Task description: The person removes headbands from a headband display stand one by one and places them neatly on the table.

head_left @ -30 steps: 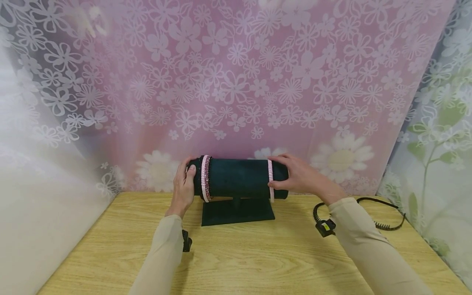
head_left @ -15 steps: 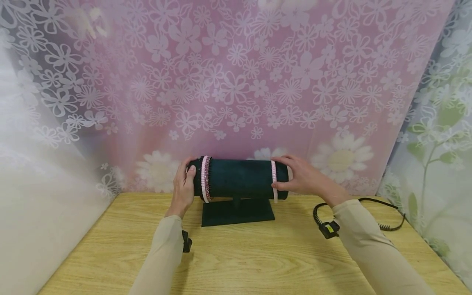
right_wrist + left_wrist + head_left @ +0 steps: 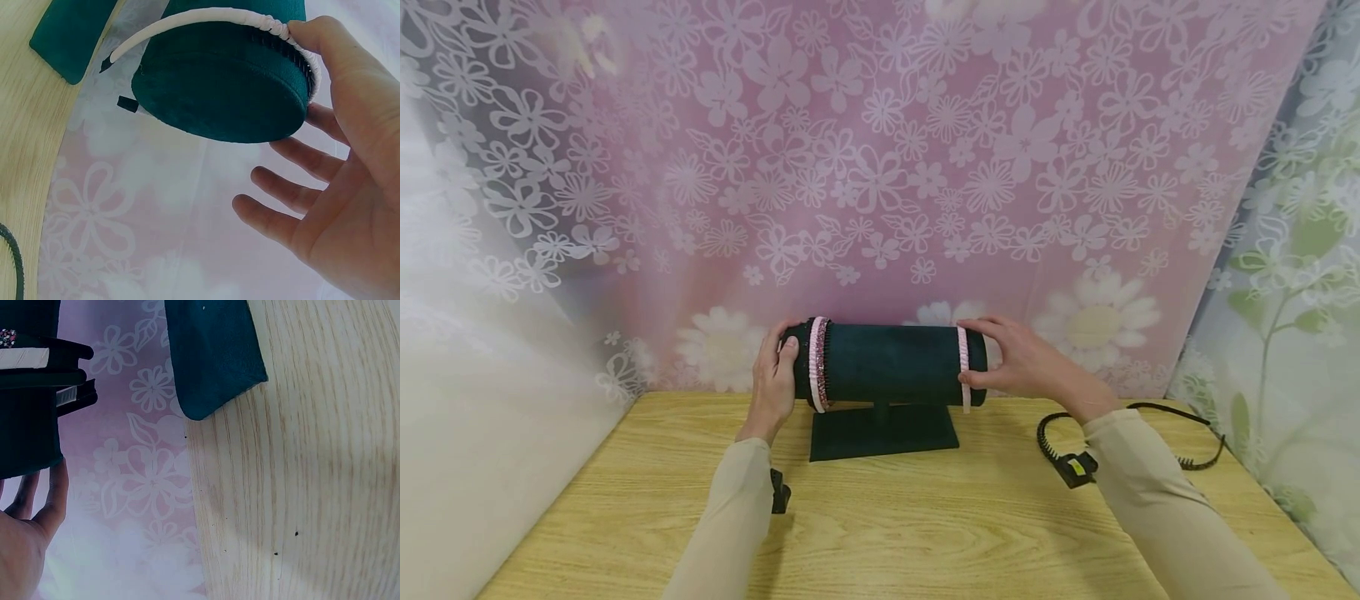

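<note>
A dark green velvet headband stand (image 3: 887, 358), a horizontal cylinder on a flat base, stands on the table. My left hand (image 3: 772, 379) grips the cylinder's left end, thumb in front. Close to that hand, a pink headband (image 3: 815, 367) and a glittery one (image 3: 823, 354) sit around the cylinder, beside dark toothed bands. My right hand (image 3: 1018, 358) pinches a pale pink headband (image 3: 964, 354) around the right end. In the right wrist view, the thumb and index finger hold that pink headband (image 3: 206, 15) while the other fingers spread below the cylinder's end face.
Two black headbands, one toothed (image 3: 1052, 446), lie on the wooden table (image 3: 880, 533) at the right, partly behind the right forearm. Behind the stand hangs a pink flowered curtain (image 3: 880, 167). The stand's base (image 3: 883, 433) rests near the table's back edge.
My right hand has slid a little to the right along the cylinder, taking the pale pink headband closer to its right end. The left hand and the stand have stayed put.
</note>
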